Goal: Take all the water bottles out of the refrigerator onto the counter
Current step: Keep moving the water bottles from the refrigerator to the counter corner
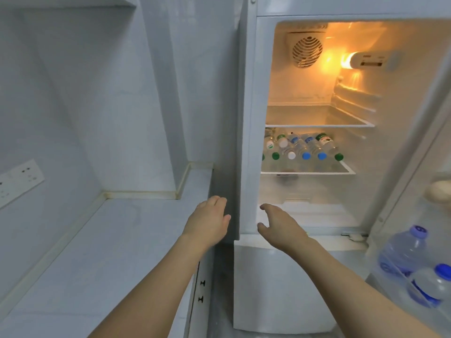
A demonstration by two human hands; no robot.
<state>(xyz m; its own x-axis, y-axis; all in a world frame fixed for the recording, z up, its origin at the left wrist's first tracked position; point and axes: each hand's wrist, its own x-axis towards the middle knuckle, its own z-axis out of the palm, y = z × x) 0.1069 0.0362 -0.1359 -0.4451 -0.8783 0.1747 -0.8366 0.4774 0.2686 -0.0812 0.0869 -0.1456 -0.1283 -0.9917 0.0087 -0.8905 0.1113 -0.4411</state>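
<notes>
With the refrigerator (246,118) door swung wide, both hands, left hand (207,220) and right hand (275,223), spread and holding nothing, reaching toward water bottles (302,147) lying cap-outward at one o'clock; tabletop (97,240) waiting at nine o'clock.

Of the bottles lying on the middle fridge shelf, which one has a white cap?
The white-capped bottle, third cap from the left in the row. The caps to its left and the far-right one are green; the two just right of it are blue.
</notes>
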